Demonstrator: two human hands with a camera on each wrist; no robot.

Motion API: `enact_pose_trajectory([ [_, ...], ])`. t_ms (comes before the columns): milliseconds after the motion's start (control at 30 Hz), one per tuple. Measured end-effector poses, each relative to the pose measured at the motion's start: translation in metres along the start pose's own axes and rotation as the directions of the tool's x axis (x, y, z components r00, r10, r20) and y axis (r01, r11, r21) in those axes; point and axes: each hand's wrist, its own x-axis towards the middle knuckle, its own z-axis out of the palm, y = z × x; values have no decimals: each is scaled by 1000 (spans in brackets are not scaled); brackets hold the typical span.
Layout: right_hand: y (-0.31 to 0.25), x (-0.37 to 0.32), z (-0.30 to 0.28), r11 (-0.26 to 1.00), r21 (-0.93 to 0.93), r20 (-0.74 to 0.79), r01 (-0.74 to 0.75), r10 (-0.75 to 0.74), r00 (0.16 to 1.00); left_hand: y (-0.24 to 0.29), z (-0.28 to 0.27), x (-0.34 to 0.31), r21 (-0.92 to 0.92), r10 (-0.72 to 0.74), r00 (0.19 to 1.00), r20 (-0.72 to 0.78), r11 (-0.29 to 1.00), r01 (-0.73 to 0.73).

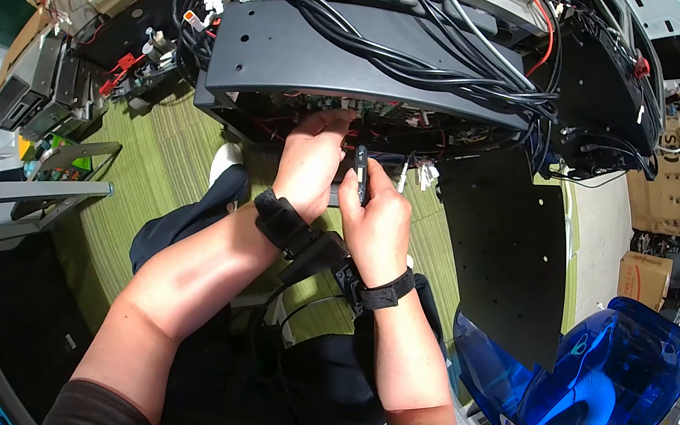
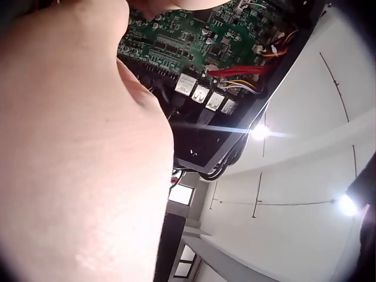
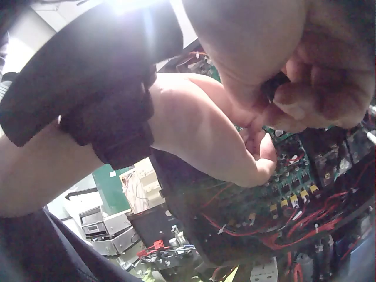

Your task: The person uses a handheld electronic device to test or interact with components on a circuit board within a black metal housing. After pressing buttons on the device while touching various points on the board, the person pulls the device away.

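A black metal housing (image 1: 295,45) stands in front of me, with a green circuit board (image 2: 170,44) inside. My left hand (image 1: 309,165) reaches in through its open side, fingers up at the board. In the right wrist view the left thumb and fingers are bent close over the board (image 3: 291,176); I cannot tell whether they pinch anything. Just outside the opening, my right hand (image 1: 379,219) grips a slim black tool (image 1: 361,161) with a pale stripe, pointing toward the housing. USB ports (image 2: 214,101) and red wires (image 2: 241,71) line the board's edge.
Thick black cables (image 1: 399,66) drape over the housing. White connectors (image 1: 426,175) hang by its lower edge. To the right are a black perforated panel (image 1: 511,257) and a clear blue shell (image 1: 616,381). A grey metal frame (image 1: 32,190) stands at left.
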Motion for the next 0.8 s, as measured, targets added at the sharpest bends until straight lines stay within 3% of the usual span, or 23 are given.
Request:
enact_pose_trajectory([
  [300,4,0,1,999,-34,10,-12,12,1000,-9,2,1,50,37,999,-33,998,-35],
  [400,4,1,1,999,-38,12,-12,12,1000,-11,5,-1,104,119,988,-98,989,-109],
  [567,10,0,4,997,-68,-3,31,-31,1000,-13,5,-8,118,-71,996,44,991,66],
  [800,12,0,5,996,-87,26,3,-1,1000,-13,3,-6,55,-146,983,109,989,141],
])
